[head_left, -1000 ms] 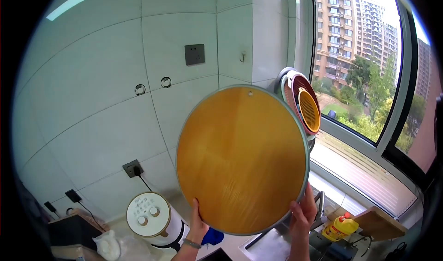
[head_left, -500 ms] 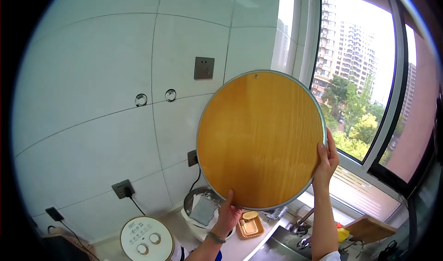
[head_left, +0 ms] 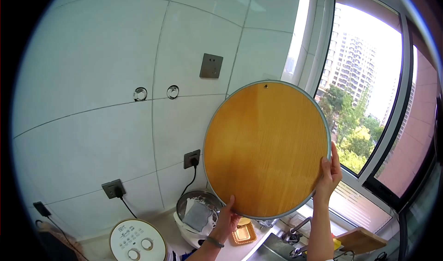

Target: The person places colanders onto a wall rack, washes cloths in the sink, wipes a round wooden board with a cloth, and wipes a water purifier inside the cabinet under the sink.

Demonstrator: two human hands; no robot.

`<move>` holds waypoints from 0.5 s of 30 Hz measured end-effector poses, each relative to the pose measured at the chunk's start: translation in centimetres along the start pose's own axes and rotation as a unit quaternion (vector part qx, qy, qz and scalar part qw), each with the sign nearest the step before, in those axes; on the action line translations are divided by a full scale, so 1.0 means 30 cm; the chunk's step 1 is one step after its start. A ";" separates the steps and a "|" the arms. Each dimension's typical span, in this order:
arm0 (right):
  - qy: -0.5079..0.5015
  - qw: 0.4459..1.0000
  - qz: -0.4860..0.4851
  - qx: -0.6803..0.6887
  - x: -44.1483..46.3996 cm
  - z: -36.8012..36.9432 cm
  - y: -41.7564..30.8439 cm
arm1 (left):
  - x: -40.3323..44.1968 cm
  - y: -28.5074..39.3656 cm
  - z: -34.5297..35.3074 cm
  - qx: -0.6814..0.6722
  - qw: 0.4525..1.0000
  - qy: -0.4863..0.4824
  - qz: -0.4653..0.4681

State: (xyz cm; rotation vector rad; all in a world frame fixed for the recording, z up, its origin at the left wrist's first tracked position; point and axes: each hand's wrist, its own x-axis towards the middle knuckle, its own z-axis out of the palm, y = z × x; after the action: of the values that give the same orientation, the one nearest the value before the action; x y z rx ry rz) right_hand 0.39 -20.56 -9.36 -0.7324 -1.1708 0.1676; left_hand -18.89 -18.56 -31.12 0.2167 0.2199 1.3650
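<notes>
Both hands hold up a large round wooden board (head_left: 265, 150) with a grey rim and a small hole near its top edge. My left hand (head_left: 225, 218) grips the lower left edge, thumb on the front face and fingers behind. At the right edge, my right hand (head_left: 329, 173) is closed on the rim, its thumb on the face and fingers round the back. The board stands nearly upright in front of the tiled wall (head_left: 83, 155). Most of the fingers of my left hand are hidden behind it.
Two round clear hooks (head_left: 172, 92) sit on the wall near a socket (head_left: 211, 66). Below are a white-topped appliance (head_left: 137, 242), a pot with grey cloth (head_left: 197, 216), an orange basket (head_left: 244, 233), a sink (head_left: 272, 249) with faucet (head_left: 297, 228), and a wooden board (head_left: 362, 241). A window (head_left: 364, 76) is at right.
The view has tilted and shifted a little. The round board and both hands appear slightly lower and farther right in the picture, with the same grip.
</notes>
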 end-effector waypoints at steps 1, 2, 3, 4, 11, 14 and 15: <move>0.001 1.000 0.001 -0.002 -0.002 -0.002 0.007 | 0.003 -0.004 -0.007 0.000 1.000 0.001 -0.003; 0.000 1.000 0.009 0.008 -0.004 -0.004 0.015 | 0.003 -0.009 -0.017 0.008 1.000 -0.003 0.005; 0.000 1.000 0.017 0.019 -0.004 -0.004 0.023 | 0.007 -0.009 -0.024 0.016 1.000 -0.007 0.013; 0.001 1.000 0.015 0.018 -0.001 -0.005 0.032 | 0.017 -0.006 -0.023 0.016 1.000 -0.009 0.013; -0.009 0.999 -0.012 -0.053 -0.085 0.026 0.079 | 0.132 0.002 -0.127 0.019 1.000 -0.020 0.005; -0.005 0.996 -0.036 -0.076 -0.094 0.039 0.076 | 0.187 -0.015 -0.170 0.036 0.999 0.002 -0.023; -0.005 0.995 -0.056 -0.081 -0.093 0.037 0.077 | 0.196 -0.023 -0.180 0.066 0.997 0.029 -0.038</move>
State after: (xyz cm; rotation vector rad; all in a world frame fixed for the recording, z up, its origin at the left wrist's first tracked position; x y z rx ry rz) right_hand -1.15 -19.66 -12.71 -0.8060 -1.2412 -0.0191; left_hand -18.62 -12.80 -36.66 0.2762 0.3628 1.2833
